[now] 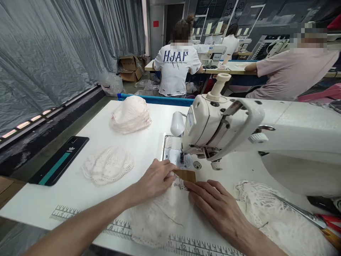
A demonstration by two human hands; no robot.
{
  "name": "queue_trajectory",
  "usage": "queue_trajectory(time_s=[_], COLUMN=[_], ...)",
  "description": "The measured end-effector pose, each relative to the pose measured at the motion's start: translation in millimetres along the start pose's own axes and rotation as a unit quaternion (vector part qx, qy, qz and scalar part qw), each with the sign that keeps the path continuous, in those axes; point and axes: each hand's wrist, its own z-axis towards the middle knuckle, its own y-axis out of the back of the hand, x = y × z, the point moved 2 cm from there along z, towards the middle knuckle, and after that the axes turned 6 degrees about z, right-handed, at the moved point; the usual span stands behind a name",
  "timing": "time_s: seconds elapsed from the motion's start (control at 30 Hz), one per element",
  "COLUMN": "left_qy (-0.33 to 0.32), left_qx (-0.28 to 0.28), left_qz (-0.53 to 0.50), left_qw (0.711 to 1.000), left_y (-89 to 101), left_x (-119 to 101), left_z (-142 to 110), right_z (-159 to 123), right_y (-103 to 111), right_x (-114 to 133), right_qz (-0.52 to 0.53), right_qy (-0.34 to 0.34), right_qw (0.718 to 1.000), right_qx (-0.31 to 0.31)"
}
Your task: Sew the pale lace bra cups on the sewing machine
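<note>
A piece of white lace fabric (157, 220) lies on the sewing table in front of the sewing machine (213, 124). With thumb and fingers pinched, my left hand (157, 179) holds its upper edge, just before the presser foot (182, 157). My right hand (215, 202) rests with fingers stretched out, the tips touching the scalloped lace border; its thumb is hidden. A flat brown piece (188, 175) sits between the hands, close to the needle plate. A loose thread trails over the fabric.
Left on the table (96, 199) are a stack of pale cups (131, 115), a lace piece (108, 165) and a phone (61, 160). Right are more lace (287, 217) and scissors (301, 210) with red-orange handles. Co-workers (178, 67) sit beyond the table.
</note>
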Motion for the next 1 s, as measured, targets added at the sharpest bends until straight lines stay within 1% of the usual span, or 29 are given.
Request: queue_trajectory(time_s=[0.17, 0.4, 0.53, 0.63, 0.73, 0.77, 0.8, 0.83, 0.9, 1.0], left_qy=[-0.001, -0.014, -0.025, -0.037, -0.073, -0.090, -0.106, -0.117, -0.110, -0.084], left_qx=[0.001, -0.017, -0.054, -0.089, -0.165, -0.181, -0.185, -0.175, -0.138, -0.104], left_qz=[0.001, 0.032, 0.087, 0.157, 0.228, 0.240, 0.243, 0.242, 0.242, 0.240], left_qw=[1.000, 0.999, 0.994, 0.983, 0.957, 0.949, 0.946, 0.947, 0.954, 0.962], left_y=[-1.6, -4.0, 1.4, 8.0, 11.2, 9.9, 7.4, 3.8, -3.2, -7.0], left_x=[1, 2, 7, 11, 5, 2, -2, -5, -9, -5], left_z=[2, 3, 15, 24, 19, 14, 7, 2, -7, -6], right_z=[0, 5, 7, 11, 13, 13, 14, 14, 13, 14], right_y=[-1, 2, 1, -2, -4, -4, -5, -5, -4, -5], right_x=[-1, 2, 3, 4, 5, 6, 6, 7, 7, 6], right_qz=[0.009, -0.021, -0.051, -0.073, -0.083, -0.083, -0.083, -0.081, -0.073, -0.063], right_qy=[0.005, 0.005, 0.005, 0.005, -0.002, -0.006, -0.008, -0.009, -0.009, -0.013], right_qw=[1.000, 1.000, 0.999, 0.997, 0.996, 0.996, 0.996, 0.997, 0.997, 0.998], right_qx=[-0.002, 0.003, 0.017, 0.020, 0.019, 0.016, 0.013, 0.008, 0.002, 0.000])
